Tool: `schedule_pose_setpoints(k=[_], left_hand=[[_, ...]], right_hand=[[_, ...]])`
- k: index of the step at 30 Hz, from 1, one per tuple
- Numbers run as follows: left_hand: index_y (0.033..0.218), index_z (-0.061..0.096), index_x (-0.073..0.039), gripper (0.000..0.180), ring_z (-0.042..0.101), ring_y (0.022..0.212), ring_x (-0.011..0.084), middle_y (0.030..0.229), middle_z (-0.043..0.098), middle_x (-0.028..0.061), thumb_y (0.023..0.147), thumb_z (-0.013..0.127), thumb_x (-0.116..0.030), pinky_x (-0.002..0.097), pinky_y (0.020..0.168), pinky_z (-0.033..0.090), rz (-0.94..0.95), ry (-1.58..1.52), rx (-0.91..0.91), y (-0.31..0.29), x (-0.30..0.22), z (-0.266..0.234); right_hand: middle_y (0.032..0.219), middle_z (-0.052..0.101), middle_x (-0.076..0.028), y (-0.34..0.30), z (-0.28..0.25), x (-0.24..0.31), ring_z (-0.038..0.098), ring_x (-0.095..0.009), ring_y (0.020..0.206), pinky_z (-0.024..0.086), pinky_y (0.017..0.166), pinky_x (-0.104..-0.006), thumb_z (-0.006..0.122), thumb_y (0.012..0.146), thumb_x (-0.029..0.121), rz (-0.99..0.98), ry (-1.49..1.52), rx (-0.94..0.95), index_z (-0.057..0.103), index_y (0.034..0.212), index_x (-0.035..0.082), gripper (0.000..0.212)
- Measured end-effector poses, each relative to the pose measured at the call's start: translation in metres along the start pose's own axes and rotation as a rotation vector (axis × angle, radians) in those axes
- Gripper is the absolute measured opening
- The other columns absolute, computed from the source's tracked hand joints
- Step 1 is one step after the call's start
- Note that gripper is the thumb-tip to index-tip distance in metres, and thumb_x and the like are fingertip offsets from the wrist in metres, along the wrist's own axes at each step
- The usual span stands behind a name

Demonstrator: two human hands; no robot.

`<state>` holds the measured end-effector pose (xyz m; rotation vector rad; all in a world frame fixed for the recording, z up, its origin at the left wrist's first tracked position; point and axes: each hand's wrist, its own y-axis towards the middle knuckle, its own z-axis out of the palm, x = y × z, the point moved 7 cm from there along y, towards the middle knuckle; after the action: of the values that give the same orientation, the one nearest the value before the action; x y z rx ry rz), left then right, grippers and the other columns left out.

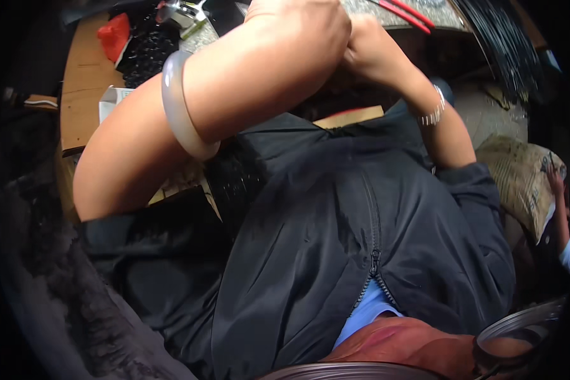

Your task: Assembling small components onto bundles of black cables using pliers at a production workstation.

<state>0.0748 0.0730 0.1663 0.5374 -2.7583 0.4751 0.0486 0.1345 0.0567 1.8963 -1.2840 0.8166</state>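
Both of my hands are raised close together at the top of the view, above the bench. My left hand [297,28] is curled with its back to the camera, and a pale translucent bangle [180,107] sits on that forearm. My right hand [367,47] presses against the left one, with a beaded bracelet [434,112] on its wrist. The fingers of both hands are turned away, so anything between them is hidden. Nearest to them on the bench are red-handled pliers [406,12]. My black zip jacket [335,240] fills the middle.
A wooden bench top [82,82] at the left carries a red cloth-like thing [115,35], a heap of small black parts [147,47], a metal tool [185,12] and a white box [111,101]. Black wires [503,44] hang at the upper right. A woven sack [519,171], another person's hand [557,183] and a wire coil [519,323] are at the right.
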Motion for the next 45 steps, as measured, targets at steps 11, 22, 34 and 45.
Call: schedule_pose_setpoints(k=[11,22,34,45], left_hand=[[0.132,0.034,0.001,0.051,0.044,0.116,0.0375,0.125,0.044,0.0257,0.092,0.048,-0.028,0.0382,0.1,0.031,-0.167,-0.973,-0.982,-0.04,0.05,-0.021],[0.128,0.037,-0.002,0.064,0.055,0.094,0.0203,0.106,0.056,0.0111,0.091,0.033,-0.054,0.0337,0.085,0.042,0.304,-1.799,-0.401,-0.014,0.025,0.019],[0.114,0.055,0.001,0.046,0.058,0.097,0.0339,0.104,0.058,0.0238,0.081,0.059,-0.031,0.04,0.085,0.046,-0.667,-0.627,-0.571,0.056,0.216,0.139],[0.105,0.048,0.0,0.038,0.06,0.095,0.0316,0.098,0.062,0.0195,0.072,0.06,-0.016,0.0397,0.079,0.048,-1.261,-0.483,-0.361,0.089,0.357,0.233]], right_hand=[[0.065,0.061,-0.007,-0.027,0.071,-0.063,0.059,-0.012,0.06,0.05,0.058,-0.0259,0.055,0.088,0.009,0.12,0.748,0.02,0.062,0.087,-0.003,0.015],[0.09,0.06,-0.006,-0.009,0.025,-0.041,0.058,-0.012,0.083,0.046,0.082,-0.0277,0.05,0.083,0.057,-0.081,1.083,0.112,0.05,0.113,0.0,0.065],[0.055,0.057,-0.012,-0.022,0.047,-0.066,0.051,-0.014,0.04,0.042,0.04,-0.0232,0.036,0.095,0.039,0.289,0.879,-0.08,0.056,0.083,-0.003,0.048],[0.058,0.059,-0.013,-0.014,0.033,-0.082,0.053,-0.014,0.042,0.042,0.041,-0.0235,0.037,0.095,0.039,0.337,0.893,-0.112,0.057,0.086,-0.004,0.048]])
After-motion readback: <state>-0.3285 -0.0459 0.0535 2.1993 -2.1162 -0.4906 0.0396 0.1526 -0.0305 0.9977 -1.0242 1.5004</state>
